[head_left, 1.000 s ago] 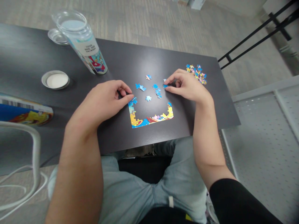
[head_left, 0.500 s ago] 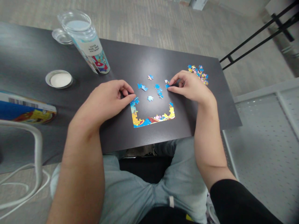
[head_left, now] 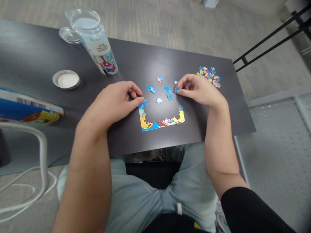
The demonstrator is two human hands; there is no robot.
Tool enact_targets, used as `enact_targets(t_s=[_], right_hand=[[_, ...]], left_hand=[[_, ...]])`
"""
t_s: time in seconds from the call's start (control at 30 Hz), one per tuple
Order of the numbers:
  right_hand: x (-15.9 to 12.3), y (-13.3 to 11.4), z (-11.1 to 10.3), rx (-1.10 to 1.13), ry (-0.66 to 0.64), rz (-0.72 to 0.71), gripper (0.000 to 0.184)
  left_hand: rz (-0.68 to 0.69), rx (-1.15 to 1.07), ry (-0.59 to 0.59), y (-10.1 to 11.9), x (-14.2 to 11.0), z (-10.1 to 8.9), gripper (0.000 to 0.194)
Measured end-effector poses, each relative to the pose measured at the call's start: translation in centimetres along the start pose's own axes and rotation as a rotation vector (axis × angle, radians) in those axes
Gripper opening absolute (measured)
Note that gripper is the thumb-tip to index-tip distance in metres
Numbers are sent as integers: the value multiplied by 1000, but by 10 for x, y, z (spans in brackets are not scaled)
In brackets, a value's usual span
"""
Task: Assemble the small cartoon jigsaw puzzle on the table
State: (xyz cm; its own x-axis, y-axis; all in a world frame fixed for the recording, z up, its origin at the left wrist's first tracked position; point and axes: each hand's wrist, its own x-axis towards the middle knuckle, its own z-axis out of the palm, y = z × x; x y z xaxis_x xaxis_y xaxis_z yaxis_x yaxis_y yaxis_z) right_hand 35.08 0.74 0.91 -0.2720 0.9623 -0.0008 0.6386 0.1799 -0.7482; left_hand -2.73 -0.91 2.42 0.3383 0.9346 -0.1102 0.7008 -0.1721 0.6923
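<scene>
On the dark table lies a partly joined jigsaw border (head_left: 162, 124), a U of yellow, blue and red pieces along the left, bottom and right. My left hand (head_left: 116, 100) is curled at its upper left end, thumb and index finger close together on a blue puzzle piece (head_left: 144, 103). With thumb and index finger, my right hand (head_left: 198, 90) pinches another blue puzzle piece (head_left: 176, 91) at the table surface. Several loose pieces lie between the hands, among them a light blue piece (head_left: 159, 101), a joined blue pair (head_left: 151, 89) and a pink-and-blue piece (head_left: 159, 78).
Beyond my right hand is a heap of puzzle pieces (head_left: 211, 77). To the left stand a clear printed canister (head_left: 103, 48), a clear lid (head_left: 70, 35), a round white-centred lid (head_left: 66, 80) and a blue-and-yellow canister (head_left: 31, 108). A white tubular frame (head_left: 43, 152) stands at the near left.
The whole view has shifted slightly to the right. Both hands keep nearly the same places over the table; the blue piece under my right fingertips has turned or shifted a little.
</scene>
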Motion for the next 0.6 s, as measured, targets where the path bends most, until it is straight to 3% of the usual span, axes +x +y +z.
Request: enact_targets(t_s=[0.2, 0.33, 0.43, 0.6], right_hand=[[-3, -50, 23, 56, -24, -64, 44], [-1, -76, 48, 70, -125, -138, 21], [4, -78, 62, 90, -181, -212, 3], [8, -72, 73, 28, -163, -201, 2]], left_hand=[[-3, 11, 2, 3, 0, 0, 22], [7, 8, 4, 4, -1, 1, 21], [9, -9, -4, 4, -1, 2, 22], [22, 14, 7, 4, -1, 2, 19]])
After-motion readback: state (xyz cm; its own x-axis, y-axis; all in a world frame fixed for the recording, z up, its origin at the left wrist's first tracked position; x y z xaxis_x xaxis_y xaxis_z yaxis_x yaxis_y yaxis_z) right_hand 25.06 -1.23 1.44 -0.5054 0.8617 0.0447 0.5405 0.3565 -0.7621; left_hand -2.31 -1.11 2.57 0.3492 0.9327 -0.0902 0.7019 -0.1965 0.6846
